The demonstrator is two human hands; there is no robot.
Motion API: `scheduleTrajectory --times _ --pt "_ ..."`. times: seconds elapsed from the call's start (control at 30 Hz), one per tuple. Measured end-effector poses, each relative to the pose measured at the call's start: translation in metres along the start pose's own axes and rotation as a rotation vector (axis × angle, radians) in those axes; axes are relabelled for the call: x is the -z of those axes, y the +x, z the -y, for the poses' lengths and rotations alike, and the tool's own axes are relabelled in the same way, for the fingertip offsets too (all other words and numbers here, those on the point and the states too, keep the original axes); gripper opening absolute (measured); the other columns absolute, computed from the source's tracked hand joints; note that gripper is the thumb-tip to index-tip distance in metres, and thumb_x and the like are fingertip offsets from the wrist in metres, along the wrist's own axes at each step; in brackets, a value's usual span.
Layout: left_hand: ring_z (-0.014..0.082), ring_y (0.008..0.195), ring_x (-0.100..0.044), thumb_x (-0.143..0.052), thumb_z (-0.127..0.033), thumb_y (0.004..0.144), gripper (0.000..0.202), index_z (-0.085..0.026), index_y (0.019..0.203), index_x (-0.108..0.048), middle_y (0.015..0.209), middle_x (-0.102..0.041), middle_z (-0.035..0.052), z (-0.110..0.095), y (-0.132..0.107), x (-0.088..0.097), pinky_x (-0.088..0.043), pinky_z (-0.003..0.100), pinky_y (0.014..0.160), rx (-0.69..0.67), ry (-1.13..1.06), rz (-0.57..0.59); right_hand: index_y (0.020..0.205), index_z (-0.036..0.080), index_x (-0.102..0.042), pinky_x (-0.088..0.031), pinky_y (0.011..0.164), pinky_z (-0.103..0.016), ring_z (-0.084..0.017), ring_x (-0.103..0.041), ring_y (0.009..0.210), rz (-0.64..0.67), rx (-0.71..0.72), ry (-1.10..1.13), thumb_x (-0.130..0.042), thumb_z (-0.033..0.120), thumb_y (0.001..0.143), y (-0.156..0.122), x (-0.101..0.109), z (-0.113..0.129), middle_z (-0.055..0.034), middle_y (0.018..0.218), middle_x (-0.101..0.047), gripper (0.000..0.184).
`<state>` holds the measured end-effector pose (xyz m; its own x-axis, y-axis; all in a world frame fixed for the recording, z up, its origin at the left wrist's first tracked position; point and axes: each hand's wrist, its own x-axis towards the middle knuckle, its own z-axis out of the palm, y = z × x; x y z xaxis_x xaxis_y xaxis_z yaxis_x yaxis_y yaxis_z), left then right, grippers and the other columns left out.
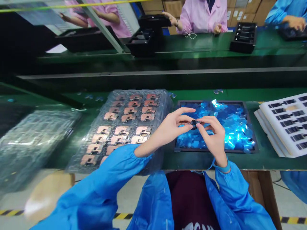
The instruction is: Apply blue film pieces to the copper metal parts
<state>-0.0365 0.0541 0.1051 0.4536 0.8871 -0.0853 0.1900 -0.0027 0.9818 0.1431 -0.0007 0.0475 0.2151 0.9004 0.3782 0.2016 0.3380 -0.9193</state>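
Both hands meet over a black-rimmed tray (214, 150) heaped with shiny blue film pieces (231, 127). Between the fingertips is a small dark part (193, 124), too small to make out in detail. My left hand (171, 126) pinches it from the left, thumb below and fingers above. From the other side my right hand (213, 131) grips it with thumb and forefinger. A blue band circles my right wrist. Left of the hands, a clear plastic tray (112, 123) carries rows of copper-coloured parts with dark edges.
Stacked clear trays (35, 137) lie at the far left. White foam trays (285, 124) with black comb-like parts stand at the right. Small blue pieces (218, 91) lie behind the film tray. Co-workers in pink and blue sit across at another green bench (206, 46) with black boxes.
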Motion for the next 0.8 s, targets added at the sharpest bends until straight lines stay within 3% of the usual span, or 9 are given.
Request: scheduleTrajectory --times 0.1,0.2,0.4,0.6,0.7,0.8 --pt "0.0260 0.102 -0.078 -0.083 -0.031 0.086 0.033 -0.023 0.118 -0.079 0.106 -0.083 0.0074 0.016 -0.013 -0.006 -0.063 0.035 0.091 -0.005 -0.019 -0.128 0.102 0.025 -0.077 -0.064 0.067 -0.031 -0.022 -0.074 0.093 -0.056 0.001 0.014 -0.071 0.033 0.101 -0.008 -0.003 -0.002 -0.0070 0.106 -0.075 0.010" --pt "0.0255 0.096 -0.079 -0.082 -0.036 0.089 0.019 -0.023 0.103 -0.083 0.104 -0.083 0.0065 0.027 -0.025 -0.018 -0.064 0.035 0.089 -0.029 0.007 -0.244 0.111 0.025 -0.076 -0.065 0.066 -0.032 -0.022 -0.076 0.089 -0.037 -0.059 0.011 -0.073 0.037 0.099 -0.013 -0.006 -0.004 -0.0073 0.109 -0.078 0.017" --pt "0.0249 0.089 -0.080 -0.081 -0.036 0.091 0.017 -0.024 0.102 -0.086 0.101 -0.083 0.0052 0.036 -0.045 -0.030 -0.066 0.033 0.083 -0.031 0.033 -0.339 0.110 0.025 -0.084 -0.071 0.078 -0.037 -0.024 -0.081 0.086 0.088 -0.202 0.112 -0.080 0.045 0.095 -0.016 -0.001 -0.008 -0.0052 0.106 -0.084 0.025" --pt "0.0240 0.091 -0.079 -0.079 -0.038 0.094 0.018 -0.025 0.103 -0.087 0.104 -0.083 0.0059 0.047 -0.059 -0.034 -0.065 0.033 0.084 -0.063 0.094 -0.440 0.112 0.024 -0.083 -0.073 0.072 -0.039 -0.025 -0.083 0.082 0.190 -0.329 0.222 -0.070 0.063 0.101 -0.019 0.002 -0.016 -0.0050 0.095 -0.083 0.042" --pt "0.0228 0.087 -0.078 -0.081 -0.038 0.092 0.019 -0.023 0.103 -0.086 0.097 -0.081 0.0059 0.053 -0.063 -0.041 -0.065 0.031 0.080 -0.022 0.028 -0.503 0.120 0.025 -0.079 -0.072 0.076 -0.036 -0.024 -0.083 0.094 0.187 -0.250 0.145 -0.060 0.059 0.108 -0.020 0.003 -0.015 -0.0065 0.110 -0.083 0.041" --pt "0.0218 0.086 -0.077 -0.084 -0.039 0.089 0.022 -0.022 0.104 -0.085 0.093 -0.078 0.0052 0.058 -0.065 -0.047 -0.065 0.030 0.078 0.001 -0.035 -0.540 0.123 0.027 -0.079 -0.070 0.085 -0.038 -0.025 -0.078 0.114 0.160 -0.026 -0.044 -0.066 0.045 0.108 -0.020 0.003 -0.012 -0.0082 0.126 -0.079 0.027"
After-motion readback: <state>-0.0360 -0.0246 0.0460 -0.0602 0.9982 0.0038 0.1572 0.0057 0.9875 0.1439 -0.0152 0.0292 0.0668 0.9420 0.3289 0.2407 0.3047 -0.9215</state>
